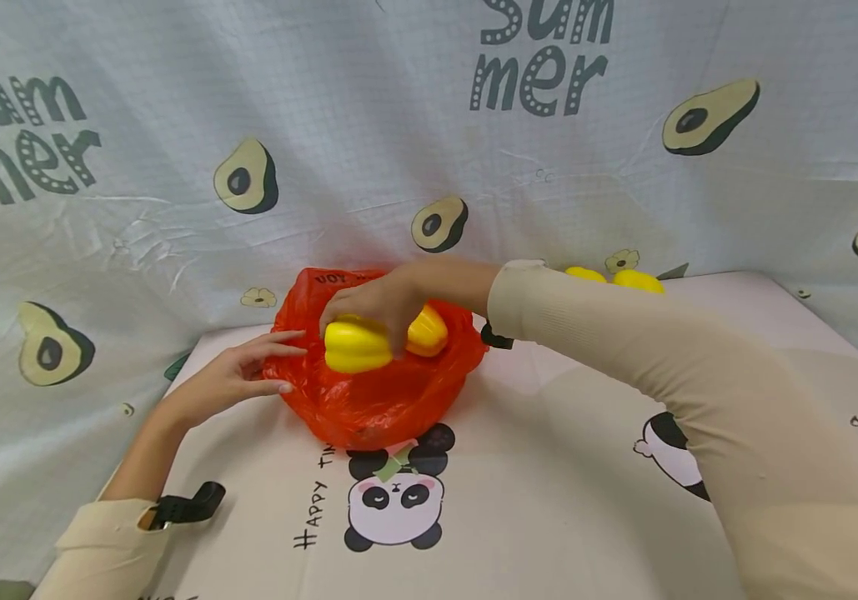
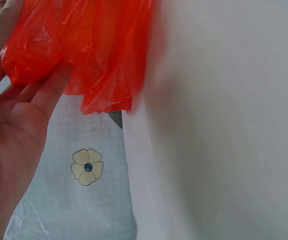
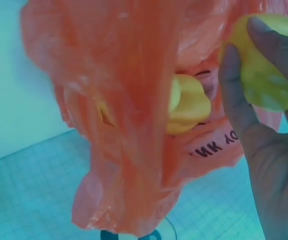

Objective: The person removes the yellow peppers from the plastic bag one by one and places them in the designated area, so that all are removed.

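A beige right sleeve [image 1: 706,392] lies nearest the camera. The right hand [image 1: 378,302] grips a yellow pepper [image 1: 356,347] over the red bag [image 1: 387,412] at the surface's [image 1: 549,492] far edge; a second pepper [image 1: 429,335] lies inside. The left hand [image 1: 236,377], fingers extended, touches the bag. Two part-hidden yellow items [image 1: 637,282] lie farther right.

I've got a pale backdrop [image 1: 368,108] with printed avocados [image 1: 241,179] and "SUMMER" lettering [image 1: 541,81]. Below it I see a pale desk [image 1: 549,500], panda print [image 1: 396,508] on top, "HAPPY" lettering [image 1: 313,504] beside that.
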Action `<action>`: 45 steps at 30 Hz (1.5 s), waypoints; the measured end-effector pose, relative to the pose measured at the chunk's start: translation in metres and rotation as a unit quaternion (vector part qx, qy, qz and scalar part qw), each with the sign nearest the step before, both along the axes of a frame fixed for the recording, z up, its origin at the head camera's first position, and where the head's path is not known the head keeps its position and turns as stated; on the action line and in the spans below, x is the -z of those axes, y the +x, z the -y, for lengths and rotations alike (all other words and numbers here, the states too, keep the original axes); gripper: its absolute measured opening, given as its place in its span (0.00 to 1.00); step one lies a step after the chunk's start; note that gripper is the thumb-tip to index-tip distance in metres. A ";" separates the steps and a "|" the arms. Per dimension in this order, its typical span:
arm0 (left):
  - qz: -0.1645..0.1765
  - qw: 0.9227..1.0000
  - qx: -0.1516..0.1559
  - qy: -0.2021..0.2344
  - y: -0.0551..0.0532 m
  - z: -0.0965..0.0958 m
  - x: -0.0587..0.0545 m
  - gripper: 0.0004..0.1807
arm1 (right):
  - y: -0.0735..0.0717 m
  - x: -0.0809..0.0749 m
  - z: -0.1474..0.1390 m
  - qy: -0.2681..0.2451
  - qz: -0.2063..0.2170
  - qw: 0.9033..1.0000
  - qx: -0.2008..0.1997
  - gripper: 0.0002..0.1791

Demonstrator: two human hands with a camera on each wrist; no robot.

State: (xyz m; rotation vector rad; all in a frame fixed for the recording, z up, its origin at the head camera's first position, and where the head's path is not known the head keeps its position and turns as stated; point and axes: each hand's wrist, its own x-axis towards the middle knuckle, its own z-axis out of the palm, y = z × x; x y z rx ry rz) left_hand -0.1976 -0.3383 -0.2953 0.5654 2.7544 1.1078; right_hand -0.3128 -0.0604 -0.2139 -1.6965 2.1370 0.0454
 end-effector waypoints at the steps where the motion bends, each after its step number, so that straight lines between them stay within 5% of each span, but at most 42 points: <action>1: 0.001 1.000 0.000 0.000 0.000 0.000 0.000 0.27 | 0.000 0.000 -0.001 -0.010 0.001 1.000 0.001 0.52; 17: 0.002 1.000 -0.003 0.007 0.000 0.000 -0.001 0.28 | 0.009 -0.016 -0.040 -0.116 -0.007 0.993 0.011 0.47; 27: -0.004 1.000 0.004 0.010 0.000 0.001 -0.001 0.27 | 0.017 -0.019 -0.076 -0.198 0.007 0.976 0.087 0.47; 35: -0.008 1.000 0.012 0.014 0.000 0.002 0.000 0.27 | 0.020 -0.018 -0.102 -0.247 -0.005 0.966 0.078 0.44; 45: -0.018 1.000 0.020 0.011 0.001 0.005 0.002 0.26 | 0.028 -0.007 -0.125 -0.290 0.016 0.946 0.145 0.47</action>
